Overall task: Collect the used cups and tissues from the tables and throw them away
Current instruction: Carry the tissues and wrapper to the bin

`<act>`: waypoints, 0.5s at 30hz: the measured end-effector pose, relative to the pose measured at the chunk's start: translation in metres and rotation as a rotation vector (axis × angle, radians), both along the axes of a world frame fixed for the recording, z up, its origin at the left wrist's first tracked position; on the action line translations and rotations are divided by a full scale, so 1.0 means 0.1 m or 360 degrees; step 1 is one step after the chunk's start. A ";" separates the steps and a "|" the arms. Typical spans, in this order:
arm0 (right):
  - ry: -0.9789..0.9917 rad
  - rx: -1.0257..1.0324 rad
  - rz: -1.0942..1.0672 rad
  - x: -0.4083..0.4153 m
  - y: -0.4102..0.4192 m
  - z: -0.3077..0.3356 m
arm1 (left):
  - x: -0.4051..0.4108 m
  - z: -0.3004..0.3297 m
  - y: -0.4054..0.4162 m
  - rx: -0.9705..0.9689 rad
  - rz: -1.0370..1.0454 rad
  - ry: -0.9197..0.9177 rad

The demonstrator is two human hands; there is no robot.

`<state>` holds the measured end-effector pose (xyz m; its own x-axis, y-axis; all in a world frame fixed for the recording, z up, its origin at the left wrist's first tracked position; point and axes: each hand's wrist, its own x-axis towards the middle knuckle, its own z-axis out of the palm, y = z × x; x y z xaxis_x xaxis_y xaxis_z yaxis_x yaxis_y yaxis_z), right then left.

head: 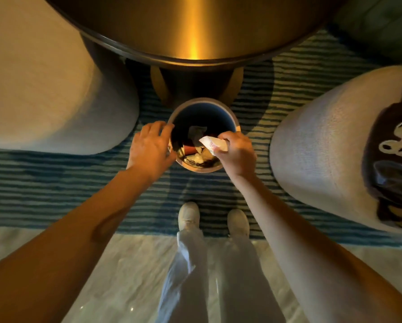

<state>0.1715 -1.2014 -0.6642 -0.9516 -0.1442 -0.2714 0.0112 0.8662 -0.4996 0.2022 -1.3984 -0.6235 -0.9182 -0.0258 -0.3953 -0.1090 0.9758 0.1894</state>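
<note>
A small round waste bin stands on the floor below the table, with crumpled paper and other rubbish inside it. My right hand grips a crumpled white tissue over the bin's right side. My left hand rests on the bin's left rim with its fingers spread and holds nothing.
A round brass-topped table on a thick pedestal stands just behind the bin. A pale upholstered seat is on the left, and another on the right carries a dark cartoon-print item. A blue striped rug covers the floor.
</note>
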 end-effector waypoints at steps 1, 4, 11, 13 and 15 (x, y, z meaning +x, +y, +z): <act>-0.0076 0.0020 0.0002 -0.04 -0.04 0.02 | 0.01 0.09 -0.04 -0.0007 0.0010 -0.0007; -0.0256 0.0054 -0.0032 -0.13 -0.07 0.22 | 0.00 0.40 -0.06 -0.0015 0.0023 -0.0004; 0.0030 -0.0073 -0.0063 0.14 0.34 1.41 | -0.01 1.35 0.38 -0.0069 -0.0112 0.0053; 0.0159 -0.0127 -0.0161 0.35 0.54 1.76 | 0.05 1.64 0.59 -0.0045 -0.0168 0.0103; 0.0255 -0.0178 -0.0329 0.61 0.76 2.07 | 0.16 1.91 0.81 -0.0019 -0.0223 0.0141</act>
